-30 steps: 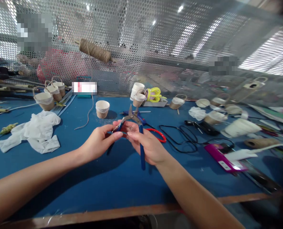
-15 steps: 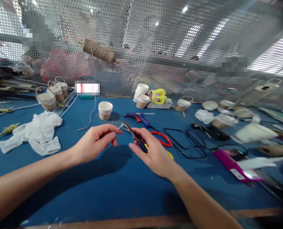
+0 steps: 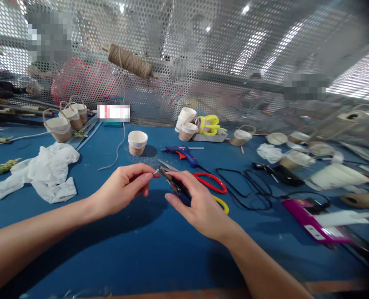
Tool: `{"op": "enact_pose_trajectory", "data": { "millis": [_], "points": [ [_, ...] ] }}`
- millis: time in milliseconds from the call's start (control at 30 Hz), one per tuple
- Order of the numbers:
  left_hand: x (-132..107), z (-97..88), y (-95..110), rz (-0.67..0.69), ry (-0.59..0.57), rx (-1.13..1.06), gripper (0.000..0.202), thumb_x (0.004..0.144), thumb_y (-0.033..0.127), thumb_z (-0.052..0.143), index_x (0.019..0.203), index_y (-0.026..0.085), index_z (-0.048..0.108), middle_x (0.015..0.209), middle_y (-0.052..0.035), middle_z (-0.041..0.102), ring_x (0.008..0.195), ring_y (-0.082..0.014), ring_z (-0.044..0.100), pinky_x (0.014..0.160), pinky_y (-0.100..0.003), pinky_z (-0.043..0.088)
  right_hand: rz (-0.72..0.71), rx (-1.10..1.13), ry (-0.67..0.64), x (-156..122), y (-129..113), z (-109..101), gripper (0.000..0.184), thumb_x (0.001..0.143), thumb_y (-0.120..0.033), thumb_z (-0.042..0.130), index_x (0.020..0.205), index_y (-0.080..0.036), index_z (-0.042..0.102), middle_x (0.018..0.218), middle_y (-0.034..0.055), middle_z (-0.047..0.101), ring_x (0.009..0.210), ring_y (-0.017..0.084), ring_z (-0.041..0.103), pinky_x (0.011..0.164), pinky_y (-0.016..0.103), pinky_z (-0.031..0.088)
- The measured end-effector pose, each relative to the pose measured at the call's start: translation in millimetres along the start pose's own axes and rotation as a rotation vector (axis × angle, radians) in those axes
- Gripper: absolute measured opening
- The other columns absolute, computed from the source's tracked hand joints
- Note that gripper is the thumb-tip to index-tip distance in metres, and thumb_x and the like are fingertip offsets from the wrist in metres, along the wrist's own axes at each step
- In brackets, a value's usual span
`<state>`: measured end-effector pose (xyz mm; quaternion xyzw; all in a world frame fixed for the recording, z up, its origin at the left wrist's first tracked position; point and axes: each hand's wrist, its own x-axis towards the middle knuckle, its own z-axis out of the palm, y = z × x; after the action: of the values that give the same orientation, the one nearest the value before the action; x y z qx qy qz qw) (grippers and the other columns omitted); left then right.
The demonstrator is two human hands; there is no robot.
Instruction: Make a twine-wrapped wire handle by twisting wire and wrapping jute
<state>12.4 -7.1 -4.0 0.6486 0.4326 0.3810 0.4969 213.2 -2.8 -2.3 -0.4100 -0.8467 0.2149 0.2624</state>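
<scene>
My left hand [image 3: 126, 187] pinches a short, thin whitish strand [image 3: 156, 171] between thumb and fingers. Its material is too small to tell. In my right hand [image 3: 199, 203] is a pair of pliers [image 3: 175, 186] with dark jaws and blue grips, jaw tips close to the strand's end. Whether the jaws touch it I cannot tell. Partly behind the pliers, scissors with red and yellow handles [image 3: 211, 181] lie on the blue table [image 3: 134, 253]. Just beyond my hands stands a small cup [image 3: 137, 143], brown below with a white cloth rim.
A blue glue gun [image 3: 184, 154] lies past the scissors, its black cord [image 3: 249, 187] looping right. White fabric [image 3: 52, 170] is crumpled at left, near several handled cups [image 3: 59, 129]. A purple power strip [image 3: 315, 224] sits at right. Twine [image 3: 130, 61] hangs on the mesh.
The pliers' tips have come down and left, nearer to my left fingertips, and less of the strand shows. The view has shifted slightly.
</scene>
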Motion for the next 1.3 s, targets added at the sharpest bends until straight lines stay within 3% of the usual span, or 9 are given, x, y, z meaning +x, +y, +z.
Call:
{"op": "enact_pose_trajectory", "data": {
  "millis": [300, 467, 633, 800, 933, 1200, 1300],
  "points": [
    [1.5, 0.2, 3.7, 0.014, -0.079, -0.081, 0.025, 0.084, 0.036, 0.042, 0.087, 0.014, 0.054, 0.064, 0.0017, 0.056, 0.044, -0.0045, 0.04, 0.042, -0.017, 0.032, -0.033, -0.079, 0.02, -1.8, -0.8, 3.2, 0.03, 0.082, -0.031, 0.05, 0.11, -0.019, 0.047, 0.098, 0.0086, 0.056, 0.089, 0.021, 0.056, 0.076, 0.037, 0.049],
    [3.1, -1.7, 2.6, -0.017, -0.128, -0.154, 0.024, 0.084, 0.035, 0.043, 0.077, 0.014, 0.051, 0.056, 0.0045, 0.05, 0.044, -0.0039, 0.036, 0.041, -0.016, 0.026, -0.052, -0.098, 0.01, -1.5, -2.5, 2.3, 0.03, 0.082, -0.031, 0.05, 0.109, -0.019, 0.047, 0.099, 0.0085, 0.056, 0.091, 0.02, 0.056, 0.077, 0.036, 0.049],
    [4.2, -3.8, 1.6, 0.086, -0.016, -0.062, 0.019, 0.083, 0.03, 0.045, 0.077, 0.013, 0.053, 0.056, 0.0047, 0.049, 0.052, -0.0057, 0.041, 0.051, -0.019, 0.032, -0.034, -0.072, -0.012, 0.2, -1.3, 0.1, 0.036, 0.081, -0.033, 0.052, 0.113, -0.018, 0.045, 0.101, 0.0091, 0.052, 0.089, 0.019, 0.054, 0.075, 0.034, 0.049],
    [4.3, -3.6, 1.3, 0.107, -0.019, -0.016, 0.019, 0.083, 0.027, 0.045, 0.071, 0.014, 0.05, 0.057, 0.0043, 0.051, 0.054, -0.0064, 0.043, 0.054, -0.02, 0.033, -0.061, -0.094, -0.029, 0.3, -0.6, 0.2, 0.036, 0.082, -0.032, 0.051, 0.114, -0.019, 0.042, 0.104, 0.0097, 0.051, 0.094, 0.02, 0.052, 0.081, 0.038, 0.047],
    [4.9, -4.3, 0.2, 0.064, -0.06, -0.095, 0.018, 0.083, 0.027, 0.046, 0.071, 0.014, 0.049, 0.054, 0.006, 0.045, 0.051, -0.0053, 0.038, 0.052, -0.019, 0.03, -0.083, -0.133, -0.011, 0.0, 0.2, 0.3, 0.037, 0.081, -0.032, 0.052, 0.114, -0.019, 0.042, 0.105, 0.0106, 0.05, 0.093, 0.02, 0.052, 0.08, 0.039, 0.047],
    [4.0, -4.3, -2.7, -0.17, -0.271, -0.54, 0.022, 0.082, 0.035, 0.048, 0.077, 0.014, 0.052, 0.045, 0.0071, 0.039, 0.04, -0.0038, 0.024, 0.042, -0.02, 0.015, -0.067, -0.08, -0.047, -1.0, 0.6, -1.4, 0.038, 0.08, -0.033, 0.053, 0.114, -0.019, 0.044, 0.104, 0.0086, 0.052, 0.092, 0.018, 0.052, 0.083, 0.036, 0.045],
    [3.2, -2.8, -1.3, -0.202, -0.299, -0.569, 0.024, 0.082, 0.037, 0.049, 0.075, 0.014, 0.052, 0.045, 0.0066, 0.041, 0.038, -0.0032, 0.024, 0.041, -0.02, 0.015, -0.054, -0.041, -0.062, -1.2, -0.9, -2.9, 0.034, 0.08, -0.032, 0.053, 0.112, -0.02, 0.046, 0.099, 0.0066, 0.055, 0.087, 0.017, 0.055, 0.078, 0.033, 0.047]
  ]
}}
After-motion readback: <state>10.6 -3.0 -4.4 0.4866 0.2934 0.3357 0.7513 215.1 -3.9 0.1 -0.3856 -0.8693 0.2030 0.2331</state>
